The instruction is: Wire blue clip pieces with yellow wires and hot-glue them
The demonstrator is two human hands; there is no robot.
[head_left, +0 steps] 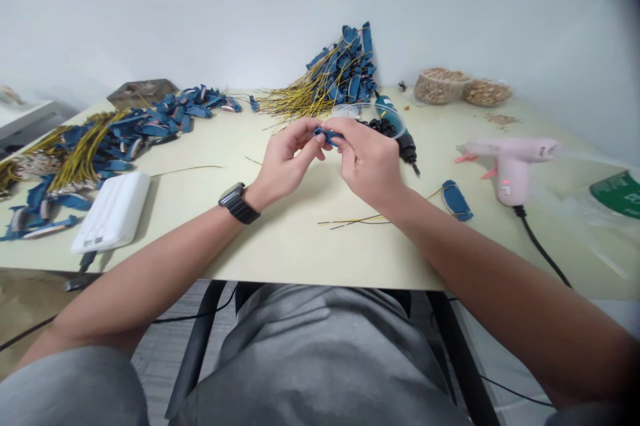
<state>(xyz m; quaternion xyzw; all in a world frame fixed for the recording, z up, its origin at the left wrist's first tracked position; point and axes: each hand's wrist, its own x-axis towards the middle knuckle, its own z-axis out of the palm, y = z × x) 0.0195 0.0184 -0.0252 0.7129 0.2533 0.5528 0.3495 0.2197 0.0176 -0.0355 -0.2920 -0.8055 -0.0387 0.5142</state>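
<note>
Above the middle of the pale table [300,246], my left hand [287,159] and my right hand [367,159] meet and pinch one small blue fabric piece [327,136] between their fingertips. Both hands have closed fingers. A black watch [239,203] sits on my left wrist. Thin yellow wires [355,219] lie on the table under my right forearm. Another blue piece [457,200] lies flat to the right of my right wrist.
Heaps of blue pieces with yellow wires lie at the left [100,139] and at the back centre [335,76]. A white box [113,211] lies front left. A pink glue gun [510,163] stands right, its cord running off the edge. A teal rotary tool [397,126] and two bowls [463,87] sit behind.
</note>
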